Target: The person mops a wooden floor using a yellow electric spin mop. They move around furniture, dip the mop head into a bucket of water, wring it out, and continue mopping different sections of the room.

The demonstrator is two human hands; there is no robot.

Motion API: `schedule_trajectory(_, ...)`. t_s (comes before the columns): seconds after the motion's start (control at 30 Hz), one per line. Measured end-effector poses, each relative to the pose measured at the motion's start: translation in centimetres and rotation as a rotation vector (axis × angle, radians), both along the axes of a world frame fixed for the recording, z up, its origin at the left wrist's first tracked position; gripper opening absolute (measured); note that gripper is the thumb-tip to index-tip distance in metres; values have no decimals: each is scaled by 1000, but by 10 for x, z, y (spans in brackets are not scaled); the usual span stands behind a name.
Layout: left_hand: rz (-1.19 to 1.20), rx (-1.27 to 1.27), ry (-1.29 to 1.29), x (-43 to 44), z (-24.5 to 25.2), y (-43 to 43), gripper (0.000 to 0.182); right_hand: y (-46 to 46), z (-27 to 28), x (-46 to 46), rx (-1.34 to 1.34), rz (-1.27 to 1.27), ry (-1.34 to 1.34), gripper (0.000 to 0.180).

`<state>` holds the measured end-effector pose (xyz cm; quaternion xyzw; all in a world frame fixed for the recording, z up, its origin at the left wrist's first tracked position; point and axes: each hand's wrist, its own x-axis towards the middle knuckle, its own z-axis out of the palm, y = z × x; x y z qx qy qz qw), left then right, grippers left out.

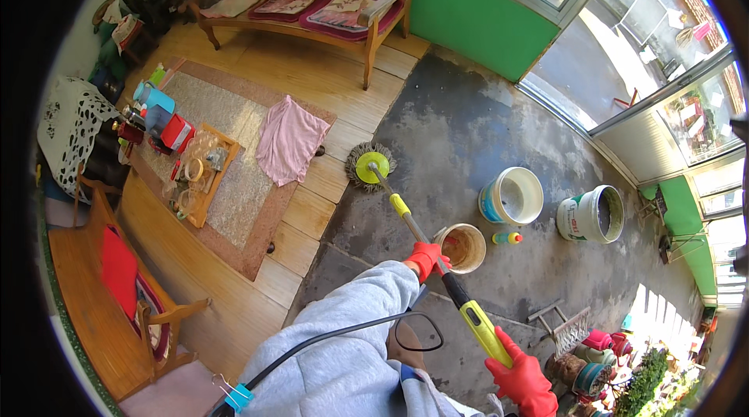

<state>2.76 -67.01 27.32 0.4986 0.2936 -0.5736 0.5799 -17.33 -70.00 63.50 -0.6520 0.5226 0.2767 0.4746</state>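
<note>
Both my hands wear red rubber gloves and hold a mop with a metal pole and yellow-green grip [484, 332]. My left hand [427, 260] wraps the pole about midway. At the upper end, my right hand [521, 376] is closed around the grip. The round mop head [371, 166], a lime disc ringed with grey strands, rests where the wet concrete floor [421, 118] meets the wooden planks [313, 194]. Just beyond my left hand stands a stained bucket [468, 248]. A bottle with a red cap [507, 238] is beside it.
Two larger white buckets [511, 196] [590, 215] stand to the right. A low table [257, 230] bears a pink cloth [289, 139] and a wooden tray [219, 183]. Wooden benches [327, 19] [93, 288] flank it. A small folding stool [564, 326] and potted plants [643, 382] sit at lower right.
</note>
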Motion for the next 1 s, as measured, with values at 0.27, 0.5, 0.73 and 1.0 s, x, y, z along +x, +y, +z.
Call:
schedule_trajectory(0.27, 187, -193, 15, -35, 148, -54, 33, -65, 123, -55, -130, -328, -653, 53)
schedule_trajectory(0.5, 167, -165, 98, 18, 213, -52, 20, -43, 71, 79, -208, 6, -1150, 84)
schedule_trajectory(0.73, -488, -433, -25, 112, 178, 69, 63, 14, 12, 174, -106, 178, -1253, 39)
schedule_trajectory(1.0, -46, 23, -181, 215, 85, 400, 36, 23, -21, 249, -155, -54, -1117, 34)
